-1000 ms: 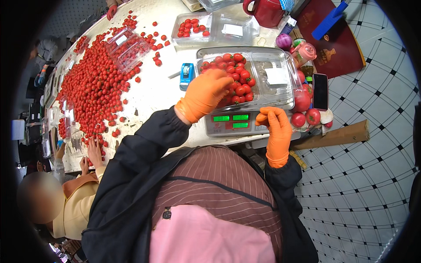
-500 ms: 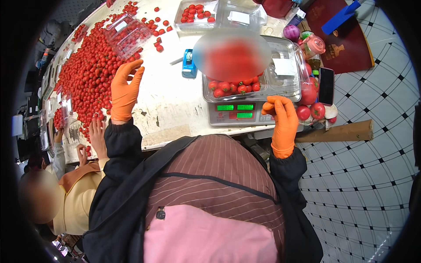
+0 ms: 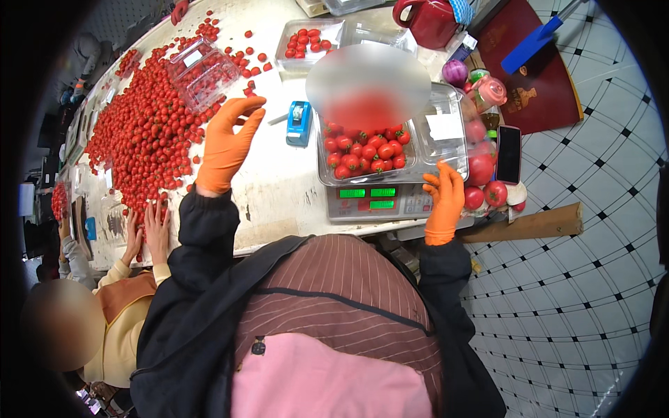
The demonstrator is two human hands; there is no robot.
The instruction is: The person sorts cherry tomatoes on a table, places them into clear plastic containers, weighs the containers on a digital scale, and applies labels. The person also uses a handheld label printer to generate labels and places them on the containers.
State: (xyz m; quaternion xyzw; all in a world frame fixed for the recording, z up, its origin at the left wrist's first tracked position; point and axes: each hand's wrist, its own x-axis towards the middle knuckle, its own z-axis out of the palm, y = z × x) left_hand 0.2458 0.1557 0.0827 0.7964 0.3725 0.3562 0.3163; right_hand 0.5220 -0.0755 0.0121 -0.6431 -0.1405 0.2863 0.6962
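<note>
My left hand (image 3: 228, 146), in an orange glove, hovers over the white table with thumb and curved fingers apart, holding nothing. It is between the heap of cherry tomatoes (image 3: 150, 125) and a blue tape dispenser (image 3: 299, 124). My right hand (image 3: 444, 202), gloved too, is at the near right corner of a clear plastic clamshell box (image 3: 446, 150), its fingers loosely bent and spread; whether they touch the box is unclear. The box lies open on a digital scale (image 3: 380, 202) with a lit green display. Red cherry tomatoes (image 3: 366, 153) fill its left half; a blur covers the far part.
Another clamshell (image 3: 306, 49) with a few tomatoes stands behind, near a red mug (image 3: 426, 24). Larger tomatoes (image 3: 481, 168), a phone (image 3: 508, 155) and an onion (image 3: 455, 72) crowd the right edge. At left, a co-worker's hands (image 3: 148, 226) touch the tomato heap.
My left hand has moved right, toward the tape dispenser. My right hand's fingers have spread somewhat beside the box. The view has shifted slightly, and the co-worker's hands have moved closer together.
</note>
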